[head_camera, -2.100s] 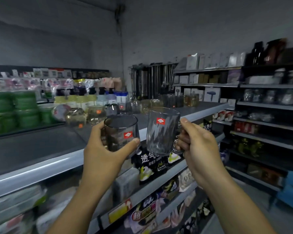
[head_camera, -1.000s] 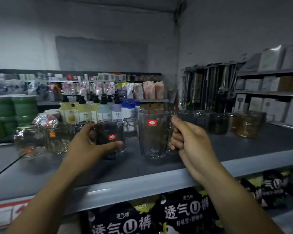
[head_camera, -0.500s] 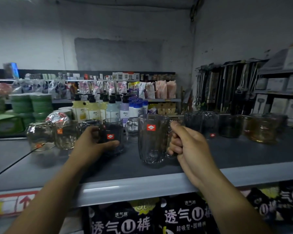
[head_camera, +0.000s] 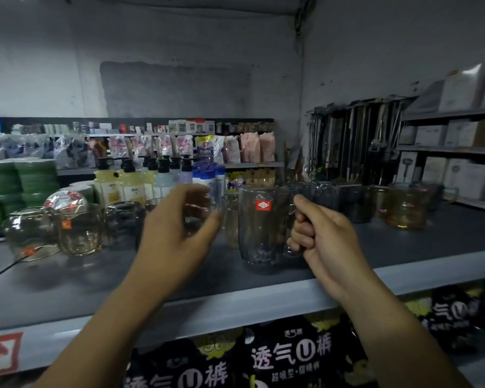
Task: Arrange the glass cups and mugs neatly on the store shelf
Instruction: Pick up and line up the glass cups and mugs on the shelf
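- Fingers (head_camera: 304, 232) of your right hand (head_camera: 324, 242) are curled tight round the handle of the tall clear mug (head_camera: 263, 233). Its red label faces you.
- That mug's base looks to be down on the grey shelf (head_camera: 403, 247), close to the front edge and right of centre. Two seconds back you held it in the air, short of the shelf. Over the last half second it has hardly shifted, so I judge it placed but not yet released.
- Your left hand (head_camera: 174, 239) has changed most. It has gone up, to the right and farther in, and it is smeared with motion.
- Its thumb and fingers arc round a blurred short glass (head_camera: 198, 212). You cannot tell whether they clamp it or are letting go. The red label seen there half a second ago no longer shows.
- I judge this short glass is going into the gap in the back row, just left of the tall mug.
- Farther left, a dark glass (head_camera: 123, 224) and two round clear jars (head_camera: 79, 231) stand in that row.
- Farther right, dark mugs (head_camera: 356, 204) and an amber mug (head_camera: 406, 210) carry the row on.
- Behind them all, pump bottles (head_camera: 129, 182) stand on the next shelf.
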